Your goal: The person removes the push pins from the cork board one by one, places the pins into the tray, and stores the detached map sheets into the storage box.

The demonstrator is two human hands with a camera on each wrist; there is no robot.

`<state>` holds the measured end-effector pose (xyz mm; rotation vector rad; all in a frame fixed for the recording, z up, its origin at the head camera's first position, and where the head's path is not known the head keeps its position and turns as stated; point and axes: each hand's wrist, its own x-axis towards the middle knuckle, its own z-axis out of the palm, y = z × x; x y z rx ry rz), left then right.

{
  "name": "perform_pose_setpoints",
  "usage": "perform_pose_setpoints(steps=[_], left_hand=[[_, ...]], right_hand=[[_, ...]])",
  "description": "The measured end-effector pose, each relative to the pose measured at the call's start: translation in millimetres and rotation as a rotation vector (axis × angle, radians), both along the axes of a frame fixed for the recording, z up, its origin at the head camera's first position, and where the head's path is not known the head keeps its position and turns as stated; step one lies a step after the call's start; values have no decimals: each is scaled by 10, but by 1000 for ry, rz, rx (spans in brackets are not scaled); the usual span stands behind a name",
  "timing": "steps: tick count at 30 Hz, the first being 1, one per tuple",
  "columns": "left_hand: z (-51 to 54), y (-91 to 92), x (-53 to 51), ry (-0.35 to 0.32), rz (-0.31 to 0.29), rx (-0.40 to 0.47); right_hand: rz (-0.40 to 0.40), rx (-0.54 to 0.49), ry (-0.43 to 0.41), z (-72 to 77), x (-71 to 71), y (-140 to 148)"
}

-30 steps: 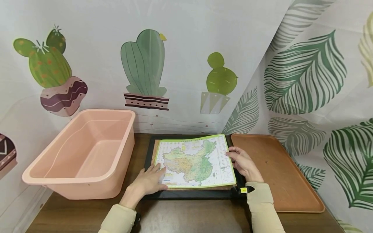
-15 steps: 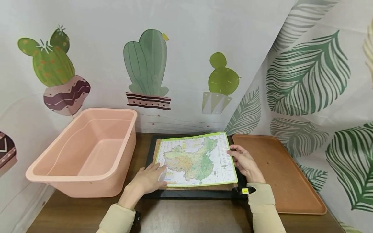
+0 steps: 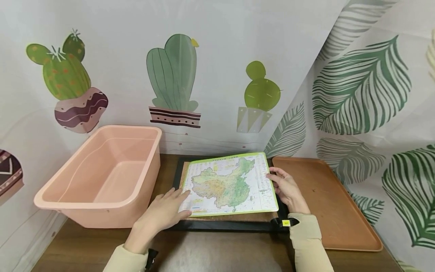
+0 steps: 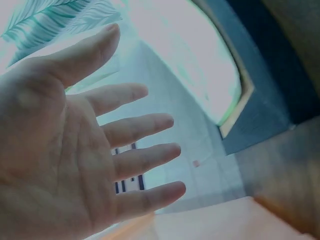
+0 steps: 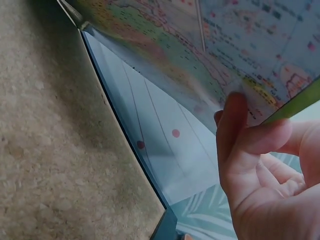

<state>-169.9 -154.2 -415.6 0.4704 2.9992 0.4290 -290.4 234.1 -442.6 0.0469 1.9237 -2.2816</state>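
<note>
Compared with the pictures from just before, the right side of the map [image 3: 222, 185] has risen further, so the sheet slopes more steeply up from left to right. The left hand [image 3: 161, 207] has drawn back toward the map's lower left corner, where its thumb overlaps the sheet in the head view. Its fingers are straight and spread, and its grip holds nothing; the left wrist view shows no fingertip pressing on the paper.

The right hand [image 3: 287, 189] pinches the map's right edge between thumb and fingers, so of the 2 hands, only 1 seems to bear the raised side. The map is above a cork board [image 5: 60, 125] set within a black frame [image 3: 217, 226] on the tabletop [image 3: 217, 249]. A gap shows between sheet and cork on the right; whether the left edge rests on the cork is hard to tell.

As for containers, there are 2, 1 on either side of the frame. The pink tub [image 3: 98, 218] stands at the left, its smooth inner walls and floor in sight, though the part behind its near rim is hidden. The brown tray [image 3: 333, 204] lies flat at the right, beyond the right hand, its low rim near the frame.
</note>
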Motion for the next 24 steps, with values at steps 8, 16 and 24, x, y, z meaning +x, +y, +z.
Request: perform_pose_setpoints(steps=[8, 16, 24], left_hand=[[248, -125, 189, 72, -10, -15], [445, -263, 346, 122, -51, 76], [635, -408, 611, 198, -94, 153]], right_hand=[[-27, -41, -8, 62, 22, -13], [-32, -89, -9, 139, 58, -22], [-10, -114, 18, 220, 96, -29]])
